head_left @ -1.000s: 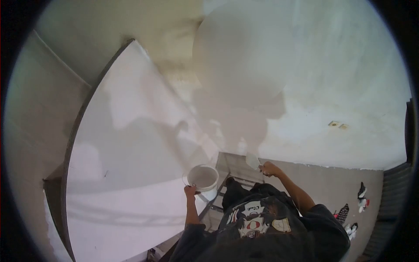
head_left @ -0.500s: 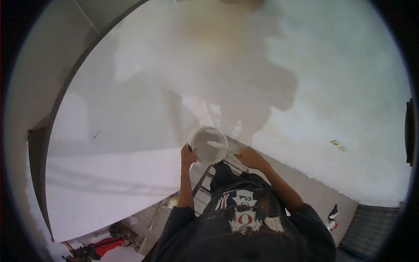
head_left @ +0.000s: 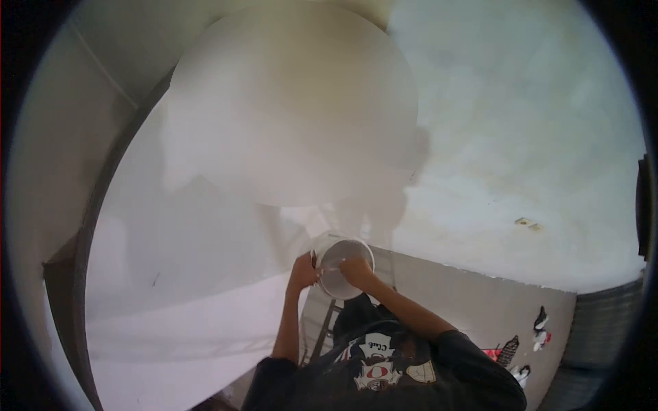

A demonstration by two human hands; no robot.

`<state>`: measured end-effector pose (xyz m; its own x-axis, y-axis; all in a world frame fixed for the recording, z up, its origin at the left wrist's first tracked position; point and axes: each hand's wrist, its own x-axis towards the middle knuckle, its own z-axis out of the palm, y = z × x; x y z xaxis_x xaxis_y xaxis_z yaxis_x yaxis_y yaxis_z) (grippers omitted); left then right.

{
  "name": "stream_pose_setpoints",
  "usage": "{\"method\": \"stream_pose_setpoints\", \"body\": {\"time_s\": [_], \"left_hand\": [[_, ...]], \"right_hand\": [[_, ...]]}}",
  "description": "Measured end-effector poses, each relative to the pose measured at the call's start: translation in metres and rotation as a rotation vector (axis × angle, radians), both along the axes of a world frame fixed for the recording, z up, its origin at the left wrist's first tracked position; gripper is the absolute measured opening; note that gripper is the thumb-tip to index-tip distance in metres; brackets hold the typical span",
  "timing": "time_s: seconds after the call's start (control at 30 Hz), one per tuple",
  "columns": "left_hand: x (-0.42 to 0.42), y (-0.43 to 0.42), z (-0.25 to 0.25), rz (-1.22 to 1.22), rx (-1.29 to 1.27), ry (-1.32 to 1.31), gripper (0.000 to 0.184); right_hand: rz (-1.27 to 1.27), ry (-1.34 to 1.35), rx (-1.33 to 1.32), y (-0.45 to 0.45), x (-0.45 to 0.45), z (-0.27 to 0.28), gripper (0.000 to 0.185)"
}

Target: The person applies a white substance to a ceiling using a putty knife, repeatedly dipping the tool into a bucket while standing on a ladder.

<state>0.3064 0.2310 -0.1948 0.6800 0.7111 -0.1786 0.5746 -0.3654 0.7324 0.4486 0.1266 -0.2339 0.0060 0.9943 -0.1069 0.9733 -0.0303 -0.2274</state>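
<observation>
A white bucket (head_left: 345,246), with greyish-white contents inside, is held up in front of my body. My left hand (head_left: 303,272) is closed around the bucket's left edge. Over the bucket's opening, my right hand (head_left: 356,272) is closed around a paintbrush (head_left: 330,269). Only a small pale part of the brush shows to the left of my fingers; the rest is hidden by the hand.
Ladder rails (head_left: 322,335) show below the bucket. A white wall (head_left: 473,198) rises ahead, with a socket box (head_left: 524,222) on the right. Shoes (head_left: 541,318) lie on the floor (head_left: 445,288) at lower right. A blurred round pale shape (head_left: 295,103) covers the upper middle.
The bucket and both hands sit lower in view. My right hand has moved from beside the bucket's right rim to over its opening. The blurred round shape has appeared above.
</observation>
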Motion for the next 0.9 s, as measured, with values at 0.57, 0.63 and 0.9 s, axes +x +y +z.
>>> {"method": "stream_pose_setpoints", "body": {"time_s": [0.57, 0.63, 0.9], "left_hand": [[-0.05, -0.018, -0.022, 0.311, -0.07, -0.079, 0.023], [-0.05, -0.011, -0.015, 0.361, -0.089, -0.169, 0.023], [-0.048, 0.007, -0.005, 0.538, -0.1, -0.153, 0.022]], "right_hand": [[0.035, -0.029, -0.22, 0.017, -0.031, -0.012, 0.013], [0.008, -0.049, -0.18, 0.017, -0.024, 0.011, 0.015], [-0.356, 1.155, -0.458, -0.02, 0.046, 0.039, 0.04]]}}
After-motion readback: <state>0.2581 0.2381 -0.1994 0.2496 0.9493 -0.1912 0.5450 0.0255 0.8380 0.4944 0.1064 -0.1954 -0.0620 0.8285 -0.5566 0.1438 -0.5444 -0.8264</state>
